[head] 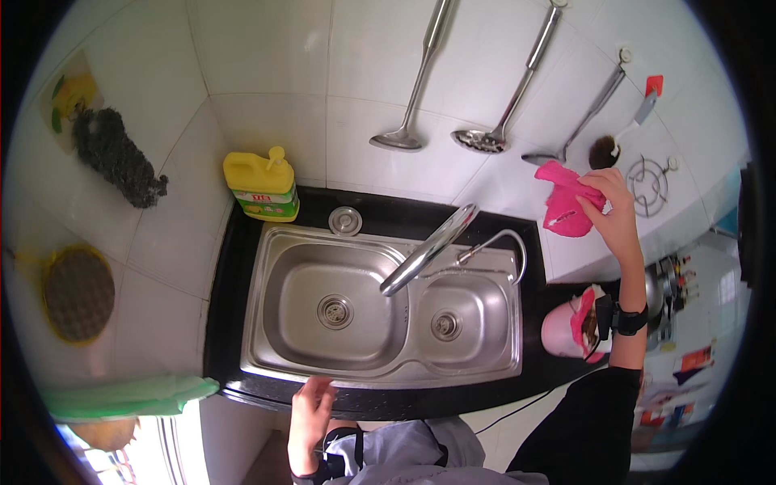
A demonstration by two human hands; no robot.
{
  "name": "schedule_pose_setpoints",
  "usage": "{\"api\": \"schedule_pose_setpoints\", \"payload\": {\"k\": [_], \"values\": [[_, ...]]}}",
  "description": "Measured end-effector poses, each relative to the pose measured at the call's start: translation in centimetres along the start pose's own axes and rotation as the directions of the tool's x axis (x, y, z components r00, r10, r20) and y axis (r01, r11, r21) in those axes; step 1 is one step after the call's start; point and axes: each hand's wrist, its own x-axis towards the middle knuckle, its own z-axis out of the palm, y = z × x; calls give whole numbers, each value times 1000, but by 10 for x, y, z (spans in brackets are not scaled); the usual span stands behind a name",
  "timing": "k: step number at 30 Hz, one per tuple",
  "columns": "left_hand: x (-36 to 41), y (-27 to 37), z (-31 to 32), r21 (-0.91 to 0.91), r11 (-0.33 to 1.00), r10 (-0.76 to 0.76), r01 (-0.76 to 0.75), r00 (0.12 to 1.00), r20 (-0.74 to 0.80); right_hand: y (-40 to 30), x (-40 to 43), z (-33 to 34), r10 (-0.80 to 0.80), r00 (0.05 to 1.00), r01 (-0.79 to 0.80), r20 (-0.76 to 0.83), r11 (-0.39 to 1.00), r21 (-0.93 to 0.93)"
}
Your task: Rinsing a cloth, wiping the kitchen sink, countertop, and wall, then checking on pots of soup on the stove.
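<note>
My right hand (609,200) is raised by the tiled wall at the right, its fingers closed on a pink cloth (567,203) that hangs against or just before the wall. Low at the front edge of the black counter is my left hand (313,403), with nothing seen in it and its fingers slightly curled. Between the hands lies a steel double-bowl sink (303,273), with no dishes in either bowl. A chrome faucet (429,250) reaches over the divider, and a thin curved tap (522,254) stands behind the smaller bowl.
A yellow detergent jug (260,182) and a round metal strainer (345,220) stand behind the sink. A ladle (397,140), a skimmer (485,139), a spatula (591,115) and a brush (604,151) hang on the wall. A pink bin (564,330) stands at the right, beneath my right forearm.
</note>
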Motion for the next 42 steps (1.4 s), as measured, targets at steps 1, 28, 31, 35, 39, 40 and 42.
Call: {"api": "schedule_pose_setpoints", "payload": {"k": [1,28,31,35,39,40,42], "values": [[11,7,-6,-2,999,53,-53,998,43,-14,-4,-3,-10,999,6,-38,996,-85],[189,83,-4,260,699,678,-666,733,55,-199,-197,217,437,701,-567,563,-138,812],[228,141,23,123,632,754,-765,644,130,-174,-232,211,547,590,-588,593,-211,781],[291,171,83,166,546,807,-821,569,158,-158,-280,214,695,381,-671,610,-246,699],[315,194,142,359,315,858,-879,425,288,-156,-302,216,711,252,-735,656,-300,608],[326,196,151,363,319,854,-876,431,292,-157,-306,217,722,247,-735,647,-295,610],[351,204,167,450,-325,905,-832,-135,403,-159,-312,223,727,241,-736,643,-295,609]]}}
